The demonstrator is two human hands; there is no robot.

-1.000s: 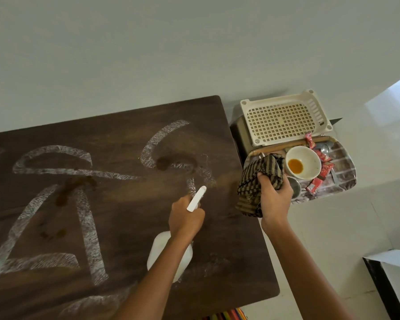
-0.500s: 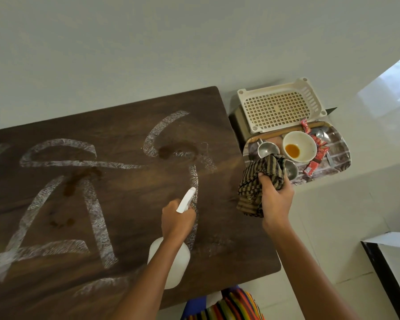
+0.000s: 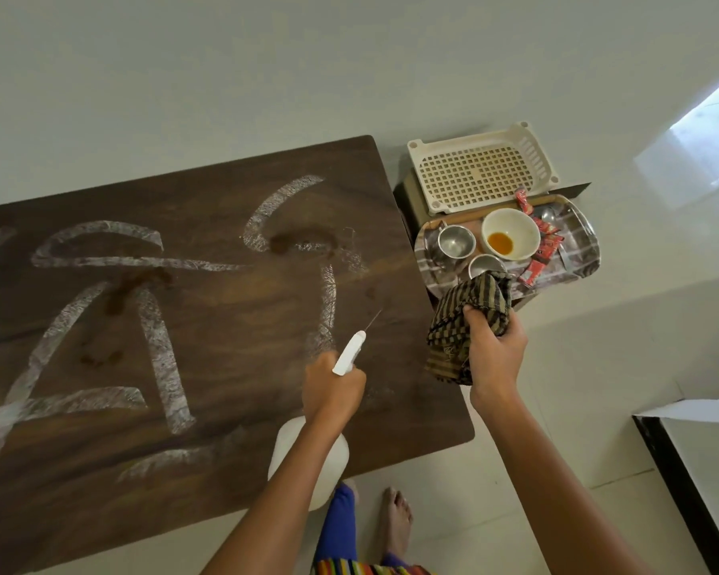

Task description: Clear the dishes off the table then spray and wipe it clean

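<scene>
L hand (image 3: 333, 388) gripping white plastic spray bottle (image 3: 338, 456), slim nozzle (image 3: 350, 351) aimed forward-right past knuckles over dark wood-grain table (image 3: 208, 313) w/ chalky streaks (image 3: 160, 359). R hand (image 3: 494, 350) clutching crumpled striped cloth (image 3: 465, 309).

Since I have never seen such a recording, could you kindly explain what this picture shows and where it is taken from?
No machine here: the grips are a person's two bare hands. The single camera sits on the person's head, looking down. The left hand grips a white spray bottle aimed at the dark wooden table, which carries white streaks and brown stains. The right hand holds a striped cloth. Beside the table a tray holds a bowl, metal cups and red packets, with a white basket behind it.
</scene>
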